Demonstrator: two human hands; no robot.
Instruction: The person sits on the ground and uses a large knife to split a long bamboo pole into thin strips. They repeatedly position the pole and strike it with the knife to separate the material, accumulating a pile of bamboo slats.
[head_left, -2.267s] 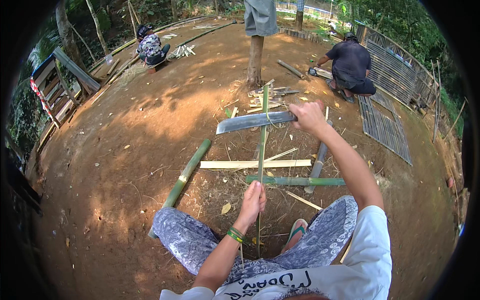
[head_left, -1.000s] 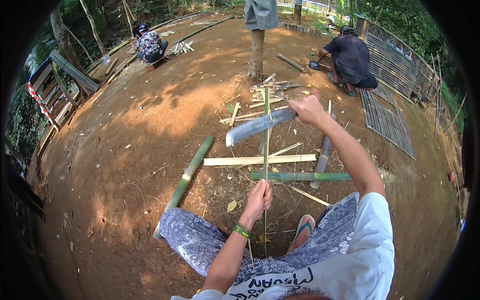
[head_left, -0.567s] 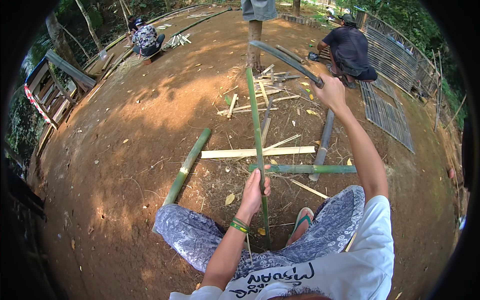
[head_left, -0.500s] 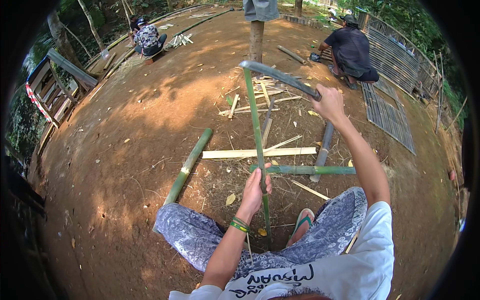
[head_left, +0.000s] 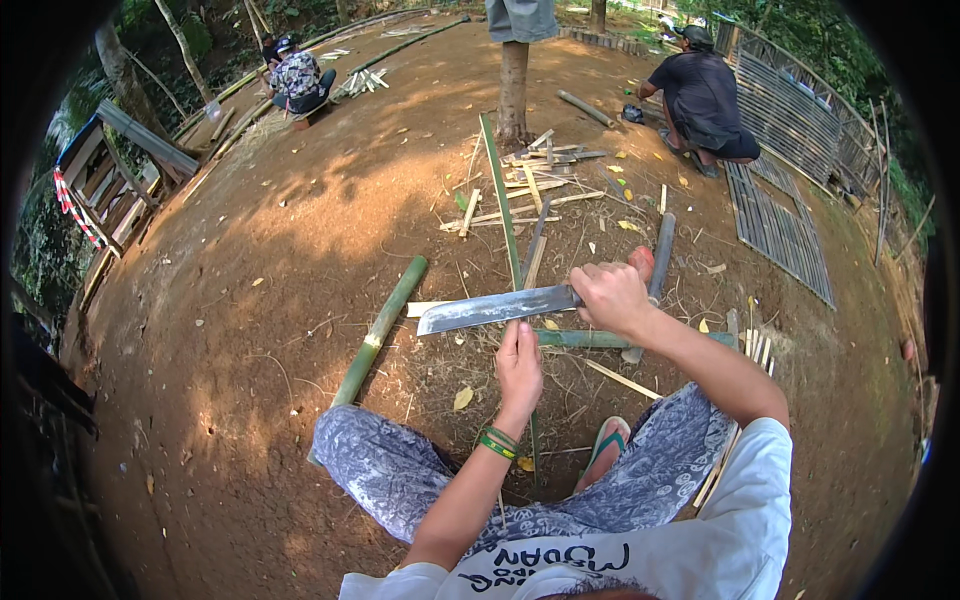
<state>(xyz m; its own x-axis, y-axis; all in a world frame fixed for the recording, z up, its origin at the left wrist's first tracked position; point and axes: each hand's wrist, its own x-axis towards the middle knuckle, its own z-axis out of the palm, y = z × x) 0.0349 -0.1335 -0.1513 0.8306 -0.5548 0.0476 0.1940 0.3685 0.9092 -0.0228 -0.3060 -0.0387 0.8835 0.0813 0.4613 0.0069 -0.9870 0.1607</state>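
Note:
My right hand (head_left: 612, 300) is wrapped round the handle of a machete, whose red end sticks out past the fist. The machete's broad grey blade (head_left: 480, 309) points left, lying across a long green bamboo strip (head_left: 503, 200) just above my left hand. My left hand (head_left: 520, 375) is closed round that strip, thumb up near the blade. Upward, the strip runs away from me toward the scrap pile; its lower end drops between my legs. The blade hides part of the strip.
A green bamboo pole (head_left: 385, 320) lies at left, another (head_left: 590, 340) crosswise ahead, and a dark pole (head_left: 663, 255) at right. Split bamboo pieces (head_left: 545, 190) are heaped before a tree trunk (head_left: 512, 95). One person (head_left: 700, 100) squats beside a slatted panel (head_left: 780, 225); others (head_left: 297, 78) sit far left.
The machete has come down from raised near the strip's top to lie across it above my left hand. The strip has turned more edge-on. More split strips show at right.

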